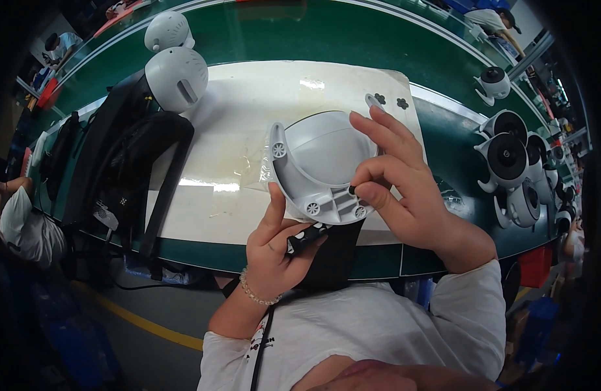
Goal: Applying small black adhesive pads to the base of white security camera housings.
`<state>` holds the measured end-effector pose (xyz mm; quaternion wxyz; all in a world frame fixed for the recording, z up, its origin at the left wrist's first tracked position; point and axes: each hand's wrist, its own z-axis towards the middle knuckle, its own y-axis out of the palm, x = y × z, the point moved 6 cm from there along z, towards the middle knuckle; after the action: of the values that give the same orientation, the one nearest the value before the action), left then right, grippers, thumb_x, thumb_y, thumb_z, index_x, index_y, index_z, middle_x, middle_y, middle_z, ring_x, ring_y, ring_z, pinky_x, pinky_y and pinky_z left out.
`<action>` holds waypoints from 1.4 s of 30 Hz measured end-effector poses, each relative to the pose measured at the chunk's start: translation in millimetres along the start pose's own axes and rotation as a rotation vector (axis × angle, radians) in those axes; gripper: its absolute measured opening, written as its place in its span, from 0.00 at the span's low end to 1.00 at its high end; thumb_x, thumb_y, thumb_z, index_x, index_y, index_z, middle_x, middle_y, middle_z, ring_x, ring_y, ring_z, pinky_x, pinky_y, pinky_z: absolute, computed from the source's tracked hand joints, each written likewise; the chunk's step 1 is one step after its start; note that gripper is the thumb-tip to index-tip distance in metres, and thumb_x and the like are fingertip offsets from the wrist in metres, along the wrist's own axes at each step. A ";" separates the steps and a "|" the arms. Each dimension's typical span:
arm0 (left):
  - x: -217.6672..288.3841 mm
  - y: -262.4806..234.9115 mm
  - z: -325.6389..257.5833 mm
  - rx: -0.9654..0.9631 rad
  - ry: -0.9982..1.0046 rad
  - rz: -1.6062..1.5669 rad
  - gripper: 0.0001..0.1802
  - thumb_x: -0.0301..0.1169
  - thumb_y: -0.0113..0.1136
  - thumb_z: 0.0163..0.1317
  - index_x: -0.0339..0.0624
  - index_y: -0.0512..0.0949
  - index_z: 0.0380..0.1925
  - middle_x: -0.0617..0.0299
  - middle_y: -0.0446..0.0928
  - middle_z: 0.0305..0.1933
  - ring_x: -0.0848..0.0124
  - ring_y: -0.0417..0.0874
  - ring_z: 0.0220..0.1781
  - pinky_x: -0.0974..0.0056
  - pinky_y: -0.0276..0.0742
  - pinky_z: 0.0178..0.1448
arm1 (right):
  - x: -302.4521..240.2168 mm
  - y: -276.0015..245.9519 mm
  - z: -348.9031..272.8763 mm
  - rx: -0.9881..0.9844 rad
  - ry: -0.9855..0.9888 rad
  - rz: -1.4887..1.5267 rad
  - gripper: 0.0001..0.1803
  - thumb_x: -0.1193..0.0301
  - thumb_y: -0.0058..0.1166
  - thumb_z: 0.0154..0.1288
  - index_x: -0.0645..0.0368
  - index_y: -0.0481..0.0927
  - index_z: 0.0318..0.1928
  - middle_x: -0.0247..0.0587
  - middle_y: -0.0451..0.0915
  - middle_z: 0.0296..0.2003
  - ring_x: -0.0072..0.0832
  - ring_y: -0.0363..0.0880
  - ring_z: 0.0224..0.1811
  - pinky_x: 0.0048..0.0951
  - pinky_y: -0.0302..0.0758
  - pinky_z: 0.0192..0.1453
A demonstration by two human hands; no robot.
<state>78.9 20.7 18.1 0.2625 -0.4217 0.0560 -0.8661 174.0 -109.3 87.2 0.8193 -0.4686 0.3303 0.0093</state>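
Observation:
A glossy white plastic shell (323, 153) with a curved base lies on the pale work mat, its underside with several round ribbed sockets turned up. My left hand (274, 251) is closed on a black strip with white round spots (306, 238), just in front of the shell. Its index finger reaches up to the shell's left edge. My right hand (408, 189) is over the shell's right side. Thumb and index finger pinch a small black round piece (352, 190) close to the lower right sockets, and the other fingers are raised.
Two white rounded housings (176, 79) stand at the far left, beside black bags and straps (134, 150). Two dark flower-shaped pieces (402, 103) lie at the mat's far right corner. Several white units with black round fronts (507, 156) crowd the right. Other people work farther off.

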 end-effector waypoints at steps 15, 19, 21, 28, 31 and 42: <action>1.0 -5.7 -6.8 -0.012 -0.089 -0.070 0.13 0.18 0.65 0.39 0.32 0.74 0.28 0.35 0.54 0.61 0.68 0.81 0.33 0.70 0.75 0.39 | -15.8 -2.7 -36.2 0.312 -0.262 -0.373 0.16 0.53 0.51 0.54 0.47 0.79 0.39 0.32 0.72 0.49 0.36 0.62 0.58 0.41 0.43 0.62; 9.3 -8.2 -11.2 0.017 -0.066 -0.055 0.15 0.18 0.65 0.39 0.33 0.73 0.30 0.32 0.55 0.60 0.65 0.81 0.34 0.70 0.75 0.39 | -39.1 2.5 -29.4 0.192 -0.366 -0.135 0.11 0.65 0.60 0.45 0.49 0.80 0.34 0.32 0.73 0.47 0.35 0.64 0.55 0.39 0.46 0.59; 11.8 -8.9 -10.3 0.001 -0.066 -0.055 0.15 0.18 0.64 0.39 0.33 0.73 0.30 0.33 0.55 0.60 0.65 0.81 0.34 0.70 0.75 0.39 | -47.0 12.1 -27.2 0.213 -0.433 -0.164 0.11 0.66 0.61 0.44 0.49 0.80 0.32 0.31 0.74 0.47 0.34 0.66 0.53 0.38 0.46 0.59; 17.6 -11.2 -14.7 -0.003 -0.084 -0.049 0.14 0.17 0.62 0.39 0.32 0.74 0.30 0.36 0.58 0.60 0.65 0.81 0.35 0.68 0.75 0.39 | -51.1 32.3 -41.0 0.308 -0.586 -0.267 0.08 0.69 0.58 0.45 0.50 0.79 0.31 0.28 0.77 0.42 0.29 0.68 0.52 0.39 0.49 0.59; 18.5 -13.4 -13.4 0.029 -0.045 -0.066 0.13 0.16 0.61 0.38 0.31 0.74 0.29 0.36 0.59 0.59 0.65 0.81 0.33 0.68 0.75 0.37 | -50.0 26.8 -44.3 0.316 -0.601 -0.066 0.06 0.71 0.56 0.48 0.50 0.77 0.30 0.29 0.77 0.43 0.27 0.71 0.49 0.37 0.48 0.58; 23.7 -17.5 -14.8 0.002 -0.019 -0.025 0.17 0.15 0.57 0.35 0.32 0.74 0.31 0.39 0.62 0.58 0.65 0.81 0.31 0.69 0.76 0.33 | -65.1 25.3 -28.2 0.109 -0.572 0.038 0.10 0.74 0.55 0.49 0.48 0.74 0.34 0.26 0.76 0.30 0.24 0.74 0.41 0.36 0.54 0.51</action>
<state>48.5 21.9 30.9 0.2527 -0.4304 0.0473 -0.8653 99.8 -97.8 94.1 0.9027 -0.3962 0.0949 0.1387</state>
